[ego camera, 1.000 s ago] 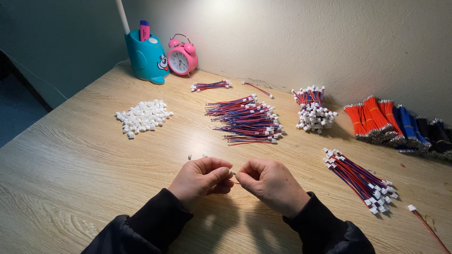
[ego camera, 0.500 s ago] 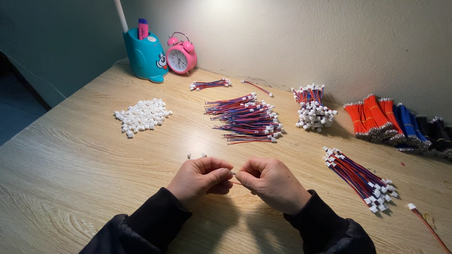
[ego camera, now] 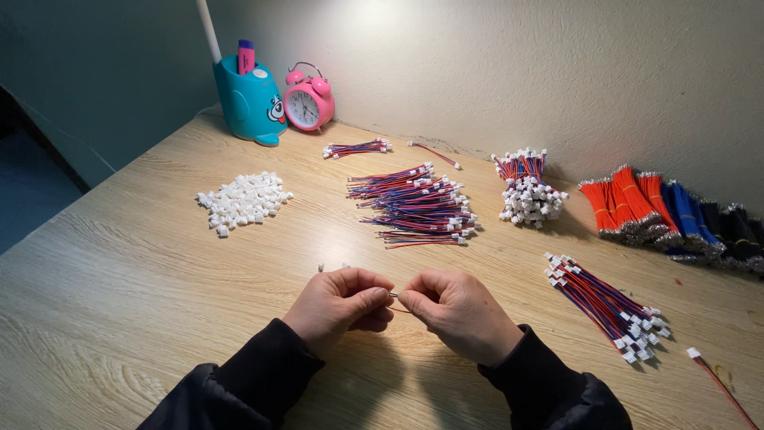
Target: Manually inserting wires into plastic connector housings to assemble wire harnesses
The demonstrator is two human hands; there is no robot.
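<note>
Both hands meet low over the wooden table (ego camera: pixel 119 302). The left hand (ego camera: pixel 338 306) and right hand (ego camera: pixel 458 314) each pinch, thumb against forefinger, one end of a thin wire (ego camera: pixel 394 295) spanning the small gap between their fingertips; its long axis runs left to right, roughly level. Bare tabletop lies ahead of the knuckles. Farther back sit loose white connectors (ego camera: pixel 243 201) and a heap of red-and-blue wire leads (ego camera: pixel 418 207).

Count across my tabletop (ego camera: pixel 119 287)

I see two hands, left hand (ego camera: pixel 341 304) and right hand (ego camera: pixel 458 312); beyond them one heap of white connectors (ego camera: pixel 243 201), one pink alarm clock (ego camera: pixel 308 99), one teal pen holder (ego camera: pixel 251 102), three bundles of orange wires (ego camera: pixel 629 203), and two loose white connectors (ego camera: pixel 333 267) just past the left hand.
</note>
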